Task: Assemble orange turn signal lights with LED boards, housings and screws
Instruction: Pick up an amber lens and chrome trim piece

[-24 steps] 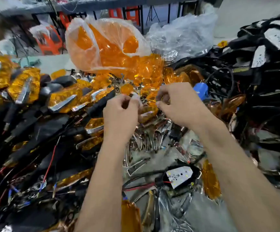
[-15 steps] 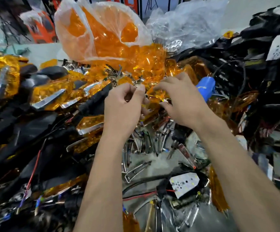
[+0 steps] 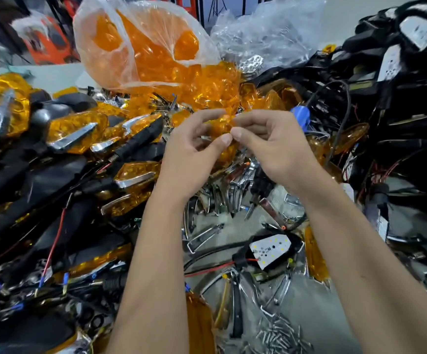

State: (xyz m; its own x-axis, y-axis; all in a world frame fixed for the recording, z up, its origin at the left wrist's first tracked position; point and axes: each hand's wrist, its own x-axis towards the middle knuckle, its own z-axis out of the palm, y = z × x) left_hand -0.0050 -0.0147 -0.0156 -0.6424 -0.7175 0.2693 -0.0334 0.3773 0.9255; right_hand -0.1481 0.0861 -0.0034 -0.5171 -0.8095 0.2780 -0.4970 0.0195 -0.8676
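My left hand (image 3: 190, 154) and my right hand (image 3: 273, 146) meet above the bench, thumbs nearly touching. Between them they pinch an orange lens (image 3: 221, 126), mostly hidden by the fingers. Below, on the bench, lies a black housing with a white LED board (image 3: 271, 249) and a red wire. A heap of small silver screws (image 3: 278, 333) sits at the near edge. Finished orange turn signals (image 3: 77, 131) with chrome trim are piled at the left.
A clear bag of orange lenses (image 3: 143, 47) stands behind the hands, beside a clear bag of chrome parts (image 3: 263, 34). Black housings with wires (image 3: 398, 103) are heaped at the right. Loose chrome trims (image 3: 204, 236) litter the grey bench. A blue-handled tool (image 3: 299, 116) lies behind my right hand.
Both hands have drawn together and risen slightly in view, the thumbs now nearly touching around the orange lens. The camera has tipped down, revealing the screws at the near edge.
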